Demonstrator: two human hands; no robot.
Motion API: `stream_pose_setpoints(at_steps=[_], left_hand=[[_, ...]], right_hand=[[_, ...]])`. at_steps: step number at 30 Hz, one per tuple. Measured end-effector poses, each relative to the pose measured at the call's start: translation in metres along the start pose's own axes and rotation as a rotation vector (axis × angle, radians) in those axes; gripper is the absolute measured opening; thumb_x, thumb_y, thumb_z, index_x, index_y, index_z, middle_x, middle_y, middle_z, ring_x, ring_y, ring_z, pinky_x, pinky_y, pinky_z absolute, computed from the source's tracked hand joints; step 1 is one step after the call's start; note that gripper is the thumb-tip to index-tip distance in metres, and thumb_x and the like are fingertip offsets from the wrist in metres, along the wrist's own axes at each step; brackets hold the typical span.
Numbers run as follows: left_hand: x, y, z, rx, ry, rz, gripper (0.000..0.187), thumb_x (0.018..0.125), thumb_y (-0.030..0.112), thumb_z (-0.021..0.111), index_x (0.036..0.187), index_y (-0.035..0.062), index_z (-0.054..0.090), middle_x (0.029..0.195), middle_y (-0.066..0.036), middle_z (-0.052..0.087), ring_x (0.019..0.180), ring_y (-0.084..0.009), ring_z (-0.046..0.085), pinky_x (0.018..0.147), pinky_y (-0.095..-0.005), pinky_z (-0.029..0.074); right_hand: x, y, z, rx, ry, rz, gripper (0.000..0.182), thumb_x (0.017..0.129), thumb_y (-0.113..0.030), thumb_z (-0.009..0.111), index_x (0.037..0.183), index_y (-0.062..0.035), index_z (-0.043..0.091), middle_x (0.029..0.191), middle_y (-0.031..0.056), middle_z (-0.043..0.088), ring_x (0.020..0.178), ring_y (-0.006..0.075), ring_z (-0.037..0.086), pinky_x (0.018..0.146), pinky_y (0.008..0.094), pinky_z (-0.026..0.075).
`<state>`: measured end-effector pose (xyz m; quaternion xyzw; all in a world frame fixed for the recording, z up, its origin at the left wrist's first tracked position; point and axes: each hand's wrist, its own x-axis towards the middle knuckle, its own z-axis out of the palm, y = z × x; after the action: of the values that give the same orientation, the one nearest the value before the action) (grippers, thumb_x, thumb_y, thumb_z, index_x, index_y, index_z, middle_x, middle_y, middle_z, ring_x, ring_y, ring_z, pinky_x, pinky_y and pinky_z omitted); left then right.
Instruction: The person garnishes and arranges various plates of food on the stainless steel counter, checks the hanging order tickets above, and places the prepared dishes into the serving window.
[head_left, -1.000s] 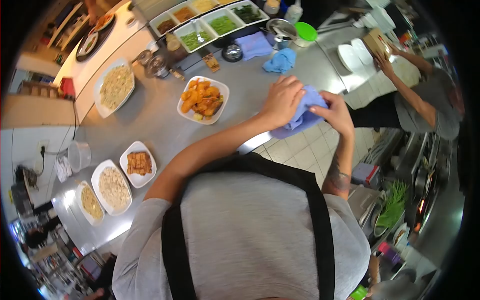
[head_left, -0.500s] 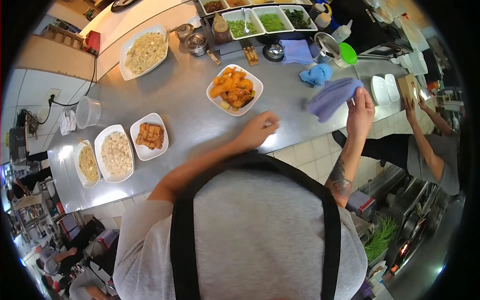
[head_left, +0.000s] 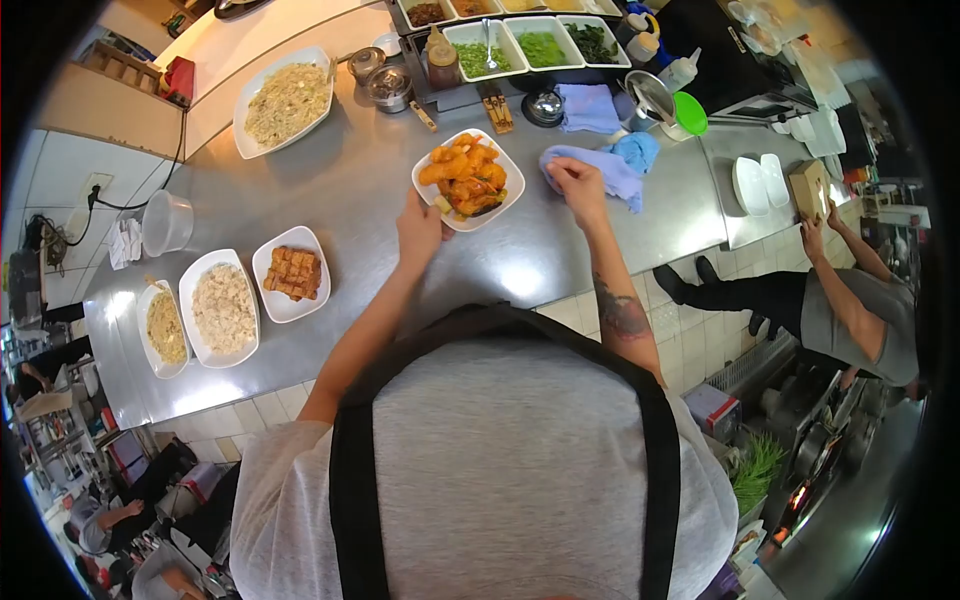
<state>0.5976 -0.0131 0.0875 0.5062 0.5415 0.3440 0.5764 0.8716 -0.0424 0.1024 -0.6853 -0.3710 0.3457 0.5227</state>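
My left hand [head_left: 421,232] grips the lower left rim of a square white bowl [head_left: 513,183] on the steel counter. Glazed orange pieces [head_left: 466,178] fill this bowl. To the right of it, my right hand [head_left: 580,187] pinches the left part of a purple cloth [head_left: 619,174], whose other end lies on the counter. A crumpled blue cloth [head_left: 636,150] touches it at the upper right. At the left stand a white dish of browned cut pieces [head_left: 293,273], a dish of pale rice [head_left: 224,308] and a smaller dish of yellowish rice [head_left: 166,325].
A large rice dish [head_left: 287,104] stands at the upper left. Topping trays [head_left: 543,47], a sauce bottle [head_left: 441,58] and a metal pot [head_left: 650,94] line the back. Two white dishes [head_left: 761,185] are at the right, near another person [head_left: 856,315] with a box [head_left: 809,188].
My left hand has moved left and taken hold of the bowl's rim. My right hand has brought the purple cloth left and down to the counter beside the bowl.
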Motion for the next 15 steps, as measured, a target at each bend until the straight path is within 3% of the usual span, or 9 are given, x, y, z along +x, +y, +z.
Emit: stream_pose_setpoints(at_steps=[7, 12, 15], left_hand=[[0.010, 0.033, -0.012, 0.079, -0.069, -0.028, 0.041, 0.083, 0.003, 0.048, 0.123, 0.0008, 0.046, 0.075, -0.017, 0.065, 0.054, -0.0218, 0.065, 0.047, -0.0314, 0.055], [0.012, 0.032, -0.013, 0.061, -0.098, -0.050, 0.046, 0.083, 0.004, 0.049, 0.128, 0.0010, 0.044, 0.075, -0.015, 0.065, 0.055, -0.0208, 0.065, 0.046, -0.0312, 0.055], [0.013, 0.032, -0.012, 0.071, -0.069, -0.035, 0.042, 0.081, 0.002, 0.050, 0.123, 0.0001, 0.048, 0.075, -0.019, 0.065, 0.054, -0.0236, 0.066, 0.045, -0.0317, 0.055]], right_hand=[[0.017, -0.007, 0.032, -0.042, -0.178, 0.009, 0.015, 0.081, -0.015, 0.065, 0.087, -0.0008, 0.069, 0.068, 0.0016, 0.064, 0.056, 0.0064, 0.053, 0.052, 0.0223, 0.042], [0.029, -0.025, 0.048, -0.359, -0.137, -0.122, 0.019, 0.077, -0.020, 0.067, 0.085, -0.0026, 0.069, 0.067, 0.0103, 0.065, 0.058, 0.0174, 0.061, 0.057, 0.0294, 0.048], [0.032, -0.034, 0.057, -0.495, -0.121, -0.207, 0.019, 0.073, -0.021, 0.069, 0.080, -0.0031, 0.069, 0.070, 0.0143, 0.066, 0.064, 0.0256, 0.065, 0.061, 0.0343, 0.050]])
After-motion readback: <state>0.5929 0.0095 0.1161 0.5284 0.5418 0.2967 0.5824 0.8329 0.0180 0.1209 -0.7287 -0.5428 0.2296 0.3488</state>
